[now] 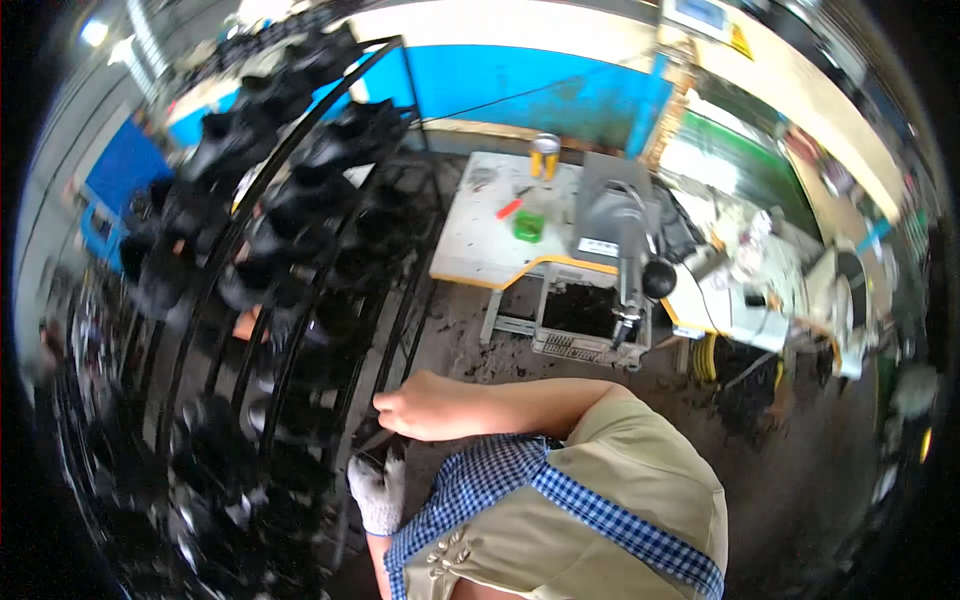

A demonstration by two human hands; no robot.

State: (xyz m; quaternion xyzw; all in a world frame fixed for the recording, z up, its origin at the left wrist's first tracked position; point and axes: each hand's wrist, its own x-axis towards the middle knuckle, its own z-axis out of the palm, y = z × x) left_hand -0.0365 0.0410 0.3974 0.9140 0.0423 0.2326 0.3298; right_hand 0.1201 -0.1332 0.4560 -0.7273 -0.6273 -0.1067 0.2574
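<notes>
My left hand (378, 495), in a pale knitted glove, is low beside a black metal rack (402, 85). Its fingers are curled around something dark that I cannot make out against the dark background. Just above it is my right hand (420, 405), bare, the arm bent across my body. Its fingers are closed and come close to the dark thing at the gloved fingertips; what they pinch, if anything, is hidden. Rows of black shoes (290, 225) fill the rack's sloping shelves, next to both hands.
Ahead stands a white worktable (465, 235) carrying a grey machine (630, 225), a green container (528, 227), a red-handled tool (509, 209) and a yellow can (544, 157). Beneath the machine is a crate (590, 345) holding black scraps. Another cluttered bench (780, 285) extends right.
</notes>
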